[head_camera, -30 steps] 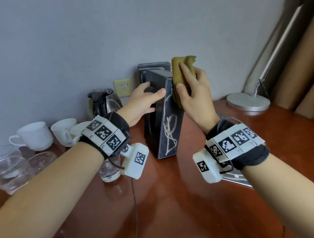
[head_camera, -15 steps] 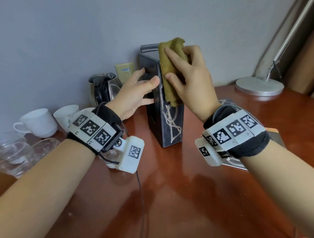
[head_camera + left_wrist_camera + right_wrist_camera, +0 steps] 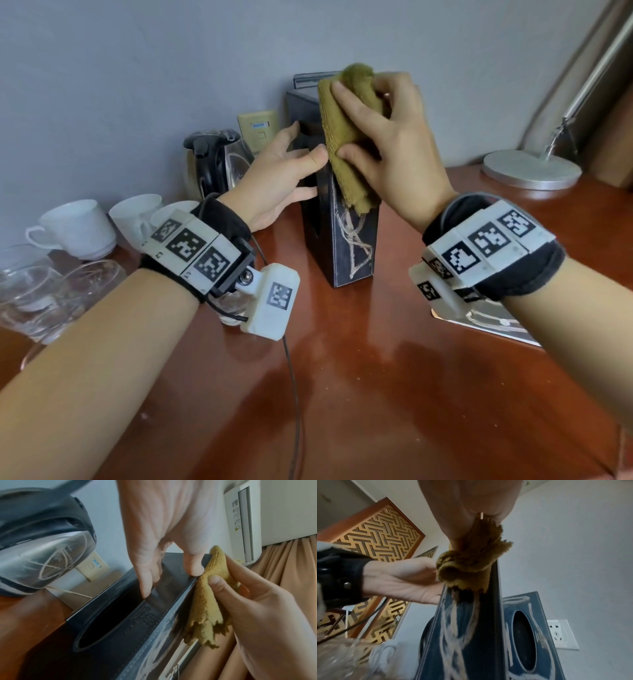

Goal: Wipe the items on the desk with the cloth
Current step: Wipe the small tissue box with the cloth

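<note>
Cloth (image 3: 346, 147) lower on box (image 3: 352, 253), right hand (image 3: 394, 144) grasping it, left hand (image 3: 274, 185) released flat against box, glossy desk (image 3: 376, 394), grey wall (image 3: 137, 68).

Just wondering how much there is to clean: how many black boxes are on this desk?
2. The front box stands on end at mid-desk, the cloth pressed on it. The back box stands just behind it, by the wall. Others could be hidden behind them.

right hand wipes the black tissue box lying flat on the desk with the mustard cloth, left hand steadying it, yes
No: the black tissue box stands on end, not flat; the head view shows it. The right hand, mustard cloth and steadying left hand are as stated.
</note>
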`<state>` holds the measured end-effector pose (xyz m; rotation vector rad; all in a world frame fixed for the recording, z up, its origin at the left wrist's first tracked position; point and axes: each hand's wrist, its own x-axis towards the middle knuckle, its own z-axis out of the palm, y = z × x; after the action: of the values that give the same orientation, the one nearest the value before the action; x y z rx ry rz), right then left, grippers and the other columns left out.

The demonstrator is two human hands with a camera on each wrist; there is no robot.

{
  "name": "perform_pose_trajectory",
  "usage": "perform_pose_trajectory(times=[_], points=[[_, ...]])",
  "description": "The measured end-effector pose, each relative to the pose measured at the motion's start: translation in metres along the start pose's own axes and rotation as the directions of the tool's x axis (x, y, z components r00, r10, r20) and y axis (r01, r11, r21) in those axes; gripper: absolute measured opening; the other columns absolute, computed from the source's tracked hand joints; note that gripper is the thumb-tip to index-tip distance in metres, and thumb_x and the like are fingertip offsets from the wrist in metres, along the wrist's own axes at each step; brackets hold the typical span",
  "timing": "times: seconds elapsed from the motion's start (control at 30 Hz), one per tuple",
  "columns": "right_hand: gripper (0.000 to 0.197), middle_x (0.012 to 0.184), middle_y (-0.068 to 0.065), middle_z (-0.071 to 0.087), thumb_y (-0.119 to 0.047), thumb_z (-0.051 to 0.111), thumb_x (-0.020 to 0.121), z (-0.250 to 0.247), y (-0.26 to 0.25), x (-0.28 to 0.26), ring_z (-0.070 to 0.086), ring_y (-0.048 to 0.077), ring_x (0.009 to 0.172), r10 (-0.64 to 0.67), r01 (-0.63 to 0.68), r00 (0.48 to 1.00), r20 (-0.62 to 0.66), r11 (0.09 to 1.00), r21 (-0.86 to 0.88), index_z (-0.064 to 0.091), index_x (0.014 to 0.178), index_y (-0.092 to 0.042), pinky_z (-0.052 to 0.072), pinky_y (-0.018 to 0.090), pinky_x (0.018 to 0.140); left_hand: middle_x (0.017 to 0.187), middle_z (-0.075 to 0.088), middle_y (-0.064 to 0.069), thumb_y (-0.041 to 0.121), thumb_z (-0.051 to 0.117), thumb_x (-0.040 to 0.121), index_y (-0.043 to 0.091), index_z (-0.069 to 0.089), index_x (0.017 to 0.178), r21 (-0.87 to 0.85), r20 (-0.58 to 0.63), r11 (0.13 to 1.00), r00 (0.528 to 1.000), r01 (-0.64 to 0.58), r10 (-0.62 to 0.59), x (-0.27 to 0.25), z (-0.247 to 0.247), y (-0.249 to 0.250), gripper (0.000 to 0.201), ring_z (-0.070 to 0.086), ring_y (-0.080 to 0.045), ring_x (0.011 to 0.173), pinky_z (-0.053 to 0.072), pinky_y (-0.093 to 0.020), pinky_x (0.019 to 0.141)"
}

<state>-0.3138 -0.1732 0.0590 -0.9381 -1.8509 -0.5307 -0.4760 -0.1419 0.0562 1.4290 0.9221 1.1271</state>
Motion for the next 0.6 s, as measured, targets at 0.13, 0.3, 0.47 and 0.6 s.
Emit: perform_pose_trajectory(times=[0.13, 0.3, 0.47, 0.6], points=[[0.044, 0.114, 0.012, 0.041, -0.01, 0.057, 0.086, 0.001, 0.009, -0.026, 0.033, 0.025, 0.094, -0.185, 0.192, 0.974, 0.13, 0.981, -0.039, 0.055, 0.129, -0.007, 0.034, 0.03, 0.077, 0.133, 0.056, -0.013, 0.016, 0.061, 0.092, 0.017, 0.022, 0.151, 0.018, 0.004, 1.0, 1.0, 0.012, -0.012, 0.001, -0.001, 0.0, 0.071, 0.053, -0.026, 0.126, 0.045, -0.055, 0.1], [0.043, 0.111, 0.017, 0.051, -0.017, 0.041, 0.089, -0.007, 0.02, -0.051, 0.037, 0.026, 0.092, -0.309, 0.358, 0.902, 0.301, 0.926, -0.121, 0.058, 0.126, -0.006, 0.05, 0.035, 0.06, 0.123, 0.063, -0.006, 0.009, 0.052, 0.097, 0.031, 0.011, 0.153, 0.05, 0.057, 0.998, 0.998, 0.035, -0.038, -0.005, 0.0, -0.006, 0.072, 0.059, -0.023, 0.117, 0.044, -0.051, 0.103], [0.04, 0.102, 0.028, 0.055, -0.006, 0.054, 0.087, -0.016, 0.014, -0.041, 0.04, 0.027, 0.096, -0.142, 0.146, 0.985, 0.102, 0.989, -0.031, 0.056, 0.127, -0.003, 0.043, 0.035, 0.08, 0.124, 0.063, -0.009, 0.008, 0.055, 0.095, 0.027, 0.017, 0.153, -0.03, 0.037, 0.998, 0.998, 0.048, -0.047, -0.009, 0.008, 0.006, 0.071, 0.064, -0.026, 0.108, 0.047, -0.053, 0.097], [0.042, 0.107, 0.028, 0.053, -0.002, 0.056, 0.083, -0.038, -0.001, -0.015, 0.042, 0.02, 0.097, 0.046, -0.043, 0.997, -0.061, 0.998, 0.049, 0.059, 0.125, -0.005, 0.03, 0.015, 0.084, 0.127, 0.059, -0.009, 0.011, 0.052, 0.097, 0.013, 0.03, 0.148, -0.113, 0.095, 0.988, 0.991, 0.107, -0.096, -0.018, 0.011, 0.019, 0.056, 0.07, -0.021, 0.094, 0.059, -0.043, 0.075]])
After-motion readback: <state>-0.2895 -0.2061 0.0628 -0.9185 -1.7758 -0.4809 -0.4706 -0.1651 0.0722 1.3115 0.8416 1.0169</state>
